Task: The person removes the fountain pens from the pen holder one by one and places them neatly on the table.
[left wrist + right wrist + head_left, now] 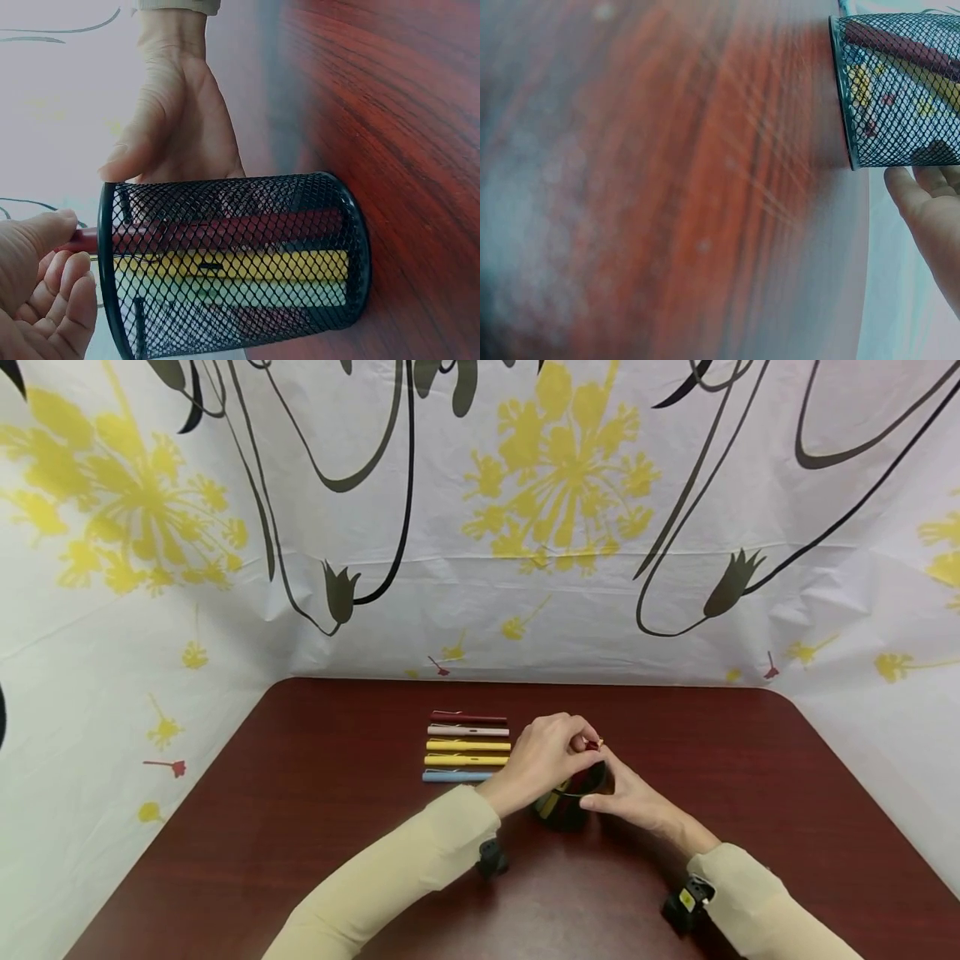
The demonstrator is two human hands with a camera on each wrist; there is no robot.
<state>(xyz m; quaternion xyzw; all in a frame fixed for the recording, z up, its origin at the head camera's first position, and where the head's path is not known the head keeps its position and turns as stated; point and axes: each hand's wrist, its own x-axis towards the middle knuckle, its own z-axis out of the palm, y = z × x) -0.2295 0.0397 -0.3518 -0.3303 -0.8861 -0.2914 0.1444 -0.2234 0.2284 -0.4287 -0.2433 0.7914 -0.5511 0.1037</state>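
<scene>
A black mesh pen cup stands upright on the table, slightly right of the middle. My right hand grips it from the right, the thumb at the rim in the left wrist view. Over the cup's mouth, my left hand pinches the top end of a dark red pen. Most of that pen shows through the mesh, inside the cup. Beside it in the cup stand a yellow pen and a pale one. In the right wrist view, fingers lie along the mesh side.
Left of the cup, several pens lie in a row: a dark red pen, a pale pink pen, two yellow ones and a light blue pen. The brown table ends at a patterned white cloth behind.
</scene>
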